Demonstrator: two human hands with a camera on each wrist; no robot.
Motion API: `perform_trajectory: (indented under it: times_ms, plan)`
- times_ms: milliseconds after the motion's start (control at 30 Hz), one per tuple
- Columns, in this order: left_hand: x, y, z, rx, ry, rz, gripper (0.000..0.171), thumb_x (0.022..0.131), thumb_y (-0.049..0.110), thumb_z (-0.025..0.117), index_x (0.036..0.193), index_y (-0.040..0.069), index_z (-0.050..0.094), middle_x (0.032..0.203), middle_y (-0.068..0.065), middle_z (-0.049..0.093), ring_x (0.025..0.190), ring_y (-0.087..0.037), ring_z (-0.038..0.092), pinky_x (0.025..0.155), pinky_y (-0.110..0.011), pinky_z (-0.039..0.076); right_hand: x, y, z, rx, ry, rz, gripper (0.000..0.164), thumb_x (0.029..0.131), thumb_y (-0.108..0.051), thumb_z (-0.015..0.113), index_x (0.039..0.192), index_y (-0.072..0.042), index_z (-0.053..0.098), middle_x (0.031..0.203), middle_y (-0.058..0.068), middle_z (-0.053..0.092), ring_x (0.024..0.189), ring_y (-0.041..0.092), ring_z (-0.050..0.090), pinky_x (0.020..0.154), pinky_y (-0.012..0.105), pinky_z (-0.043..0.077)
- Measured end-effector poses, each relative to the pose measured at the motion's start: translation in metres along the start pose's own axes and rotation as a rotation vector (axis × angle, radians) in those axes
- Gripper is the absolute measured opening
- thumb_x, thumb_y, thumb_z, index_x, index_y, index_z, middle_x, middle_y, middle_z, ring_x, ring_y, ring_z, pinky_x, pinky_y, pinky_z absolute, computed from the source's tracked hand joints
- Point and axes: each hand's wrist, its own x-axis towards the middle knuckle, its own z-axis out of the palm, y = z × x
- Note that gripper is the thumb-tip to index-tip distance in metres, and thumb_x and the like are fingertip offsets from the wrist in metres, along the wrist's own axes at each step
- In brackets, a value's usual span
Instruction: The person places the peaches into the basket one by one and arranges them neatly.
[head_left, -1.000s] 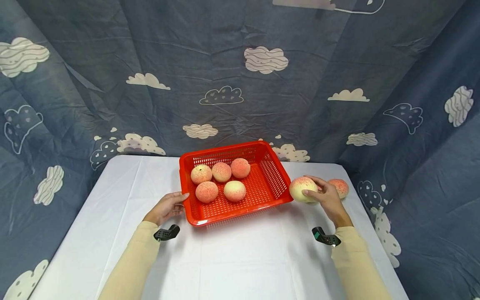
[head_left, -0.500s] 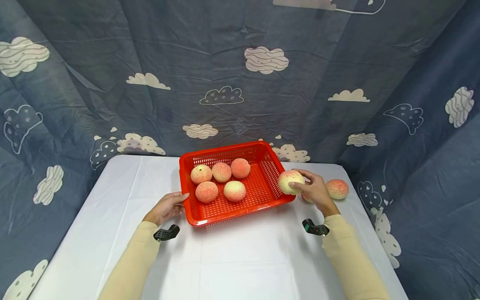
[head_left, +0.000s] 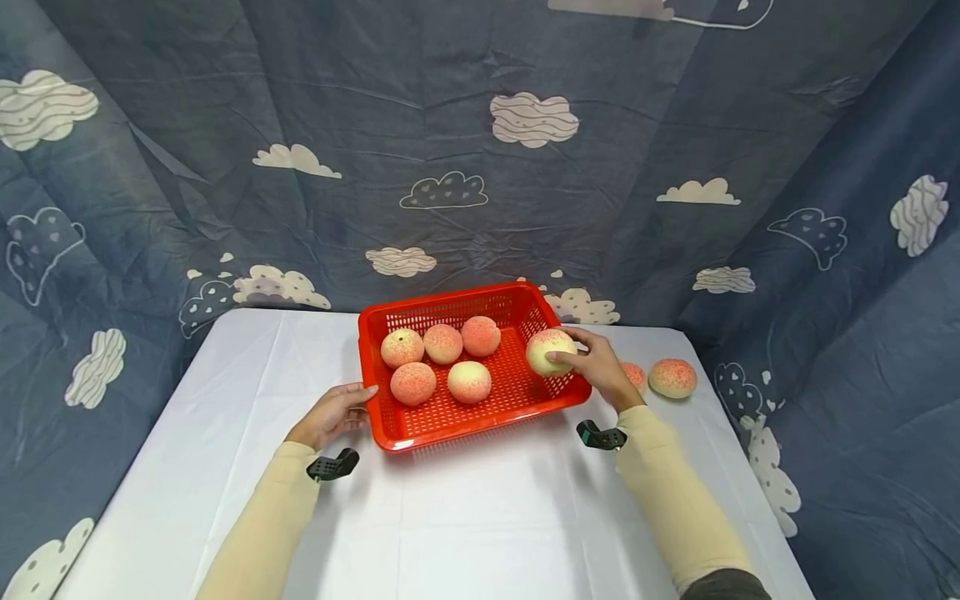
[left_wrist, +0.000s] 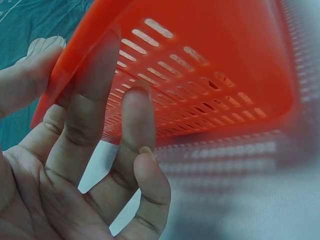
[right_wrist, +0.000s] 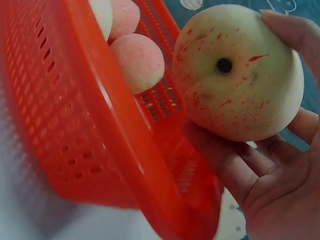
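Observation:
My left hand (head_left: 335,417) grips the left rim of a red plastic basket (head_left: 472,429), thumb on top and fingers under the lip, as the left wrist view shows. Between the thumb and fingers of my right hand (head_left: 603,367) is a pale yellow peach (head_left: 550,352) flecked with red. It is held over the right part of the basket. In the right wrist view a dark hole shows in the end of this peach (right_wrist: 240,75). Several peaches lie inside the basket, among them a yellow-topped one (head_left: 469,382) and a redder one (head_left: 413,384) on its left side.
To the right of the basket, a red peach (head_left: 672,378) lies on the white tablecloth (head_left: 480,525). Another peach (head_left: 633,377) beside it is partly hidden behind my right hand. A dark cloud-patterned curtain (head_left: 442,242) hangs behind and at both sides of the table.
My right hand has carried the pale peach leftward from beside the basket to over its right part, uncovering more of the peaches on the table. The left hand and basket have stayed put.

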Motion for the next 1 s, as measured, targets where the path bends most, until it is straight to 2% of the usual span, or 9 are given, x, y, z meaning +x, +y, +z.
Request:
perform_trajectory:
  times_ms: [133,267,367,500,767,900,1000]
  plan:
    - [0.0,0.001,-0.001,0.001,0.007,0.002,0.041,0.098,0.026,0.055,0.124,-0.006,0.053,0.083,0.003,0.065,0.074,-0.013,0.056,0.072,-0.028,0.048,0.007,-0.008,0.009,0.003,-0.028,0.018,0.064,0.086,-0.026,0.075,0.14,-0.007,0.047,0.134,0.018,0.048,0.102,0.029,0.054,0.084,0.036,0.051]
    - [-0.002,0.002,0.0,-0.013,-0.016,0.017,0.036,0.098,0.026,0.056,0.118,-0.004,0.055,0.083,0.004,0.065,0.073,-0.012,0.056,0.072,-0.028,0.048,0.017,-0.01,0.018,-0.029,-0.057,0.034,0.065,0.086,-0.03,0.074,0.142,-0.009,0.046,0.133,0.016,0.05,0.105,0.028,0.05,0.089,0.042,0.047]
    - [-0.004,0.004,0.0,-0.023,-0.031,0.026,0.037,0.098,0.026,0.055,0.118,-0.004,0.054,0.083,0.005,0.065,0.073,-0.011,0.056,0.072,-0.028,0.048,0.026,-0.006,0.024,-0.037,-0.066,0.032,0.068,0.084,-0.036,0.075,0.14,-0.01,0.048,0.132,0.015,0.051,0.109,0.03,0.05,0.093,0.048,0.045]
    - [-0.005,0.004,0.001,-0.024,-0.027,0.027,0.039,0.099,0.027,0.055,0.121,-0.005,0.053,0.083,0.005,0.065,0.073,-0.011,0.056,0.072,-0.029,0.048,0.032,-0.006,0.032,-0.03,-0.062,0.033,0.065,0.085,-0.032,0.075,0.139,-0.008,0.048,0.131,0.015,0.052,0.108,0.03,0.051,0.094,0.051,0.045]
    - [-0.004,0.003,-0.001,-0.019,-0.019,0.029,0.036,0.099,0.024,0.054,0.119,-0.005,0.054,0.082,0.005,0.065,0.073,-0.011,0.056,0.071,-0.028,0.047,0.049,-0.003,0.047,-0.045,-0.066,0.044,0.061,0.082,-0.022,0.078,0.135,-0.005,0.052,0.127,0.014,0.054,0.102,0.026,0.054,0.081,0.035,0.052]
    - [-0.003,0.001,-0.001,-0.018,-0.016,0.022,0.041,0.098,0.024,0.055,0.123,-0.008,0.052,0.083,0.003,0.065,0.072,-0.011,0.056,0.072,-0.028,0.047,0.052,-0.003,0.055,-0.032,-0.103,0.073,0.058,0.08,-0.019,0.079,0.131,-0.006,0.055,0.124,0.014,0.054,0.099,0.026,0.053,0.081,0.041,0.051]
    - [-0.002,0.001,-0.001,-0.019,-0.015,0.015,0.045,0.098,0.025,0.055,0.126,-0.009,0.049,0.084,0.002,0.064,0.073,-0.012,0.055,0.073,-0.029,0.047,0.054,0.0,0.06,-0.028,-0.135,0.106,0.058,0.08,-0.018,0.079,0.131,-0.005,0.055,0.124,0.014,0.054,0.1,0.026,0.054,0.083,0.038,0.051]
